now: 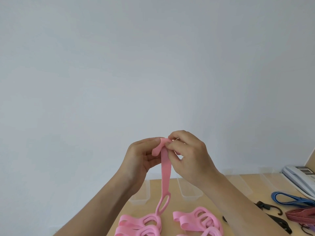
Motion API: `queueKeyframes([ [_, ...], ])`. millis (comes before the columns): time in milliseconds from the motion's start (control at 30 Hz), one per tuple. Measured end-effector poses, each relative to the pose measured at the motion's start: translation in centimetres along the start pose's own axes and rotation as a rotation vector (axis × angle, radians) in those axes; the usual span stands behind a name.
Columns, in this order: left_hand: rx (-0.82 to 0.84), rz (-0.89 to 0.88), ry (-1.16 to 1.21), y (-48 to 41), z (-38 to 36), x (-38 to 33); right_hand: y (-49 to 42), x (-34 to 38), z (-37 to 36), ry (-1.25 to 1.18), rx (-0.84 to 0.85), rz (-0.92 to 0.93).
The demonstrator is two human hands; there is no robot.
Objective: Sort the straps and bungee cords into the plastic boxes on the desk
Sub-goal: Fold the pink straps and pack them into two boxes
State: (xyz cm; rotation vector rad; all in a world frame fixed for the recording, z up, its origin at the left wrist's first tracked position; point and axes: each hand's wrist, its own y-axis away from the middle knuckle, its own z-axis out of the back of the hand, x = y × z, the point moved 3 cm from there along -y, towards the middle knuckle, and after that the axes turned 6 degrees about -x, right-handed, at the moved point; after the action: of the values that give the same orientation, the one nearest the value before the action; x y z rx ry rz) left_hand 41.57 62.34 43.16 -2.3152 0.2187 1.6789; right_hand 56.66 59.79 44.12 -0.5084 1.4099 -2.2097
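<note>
A pink strap (166,169) hangs from both hands, raised above the desk in front of a pale wall. My left hand (141,159) and my right hand (187,155) pinch its folded upper end together. Its looped lower end (163,204) dangles just above a pile of pink straps (144,225) on the wooden desk (167,184). A second heap of pink straps (199,220) lies to the right. Clear plastic boxes (190,188) stand at the back of the desk, partly hidden by my arms.
At the right lie a blue bungee cord (289,199), a dark red bungee cord (301,216) and black hooks (265,206). A white desk phone (301,179) sits at the far right edge by the wall.
</note>
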Motion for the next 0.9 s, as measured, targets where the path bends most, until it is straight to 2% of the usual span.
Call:
queueKeyframes([
  [267, 0.004, -0.060, -0.079, 0.2, 0.0, -0.3, 0.3, 0.8, 0.6, -0.122, 0.016, -0.029],
  [467, -0.057, -0.095, -0.207, 0.5, 0.2, 0.0, -0.1, 1.2, 1.4, -0.164, 0.010, -0.047],
  [733, -0.143, -0.107, -0.306, 1.1, 0.1, 0.0, -1.1, 0.9, 1.8, -0.295, 0.000, -0.229],
  [900, -0.167, -0.127, -0.322, 1.2, 0.3, -0.2, -1.9, 0.7, 1.3, -0.314, 0.232, -0.426],
])
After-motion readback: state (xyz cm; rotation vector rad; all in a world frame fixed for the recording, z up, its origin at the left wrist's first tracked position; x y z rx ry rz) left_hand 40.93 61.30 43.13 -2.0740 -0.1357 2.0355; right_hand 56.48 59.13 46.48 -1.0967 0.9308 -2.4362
